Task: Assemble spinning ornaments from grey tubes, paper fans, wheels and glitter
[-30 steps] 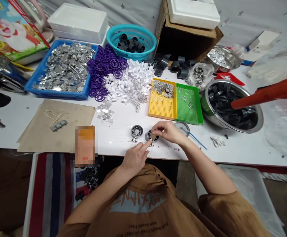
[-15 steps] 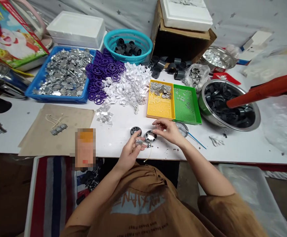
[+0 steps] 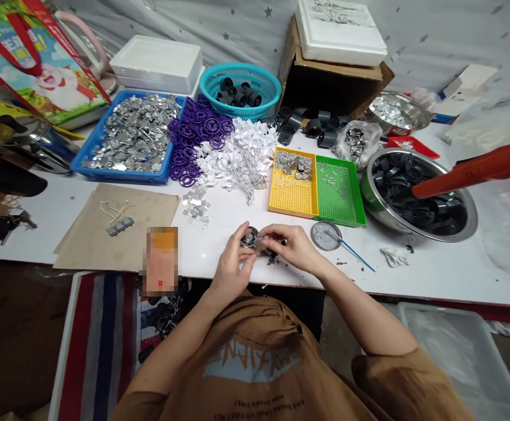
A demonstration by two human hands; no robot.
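Brown sleeves lead up from the lower frame to both hands, which meet at the near edge of the white bench [image 3: 434, 269], just below centre. The left hand [image 3: 232, 266] pinches the round dark spool [image 3: 249, 237] from its left side, while the right hand [image 3: 292, 248] grips a small metal piece at the spool's right, fingers closed on it. Just right lies a round clear lid [image 3: 326, 235] with a blue stick [image 3: 356, 255]. Beyond stand the yellow tray [image 3: 293, 196] and green tray [image 3: 340, 199], side by side. Farther up are white plastic pieces [image 3: 246, 149], purple wheels [image 3: 193, 137], a blue tray of metal plates [image 3: 127, 137] and a teal basket [image 3: 241, 88].
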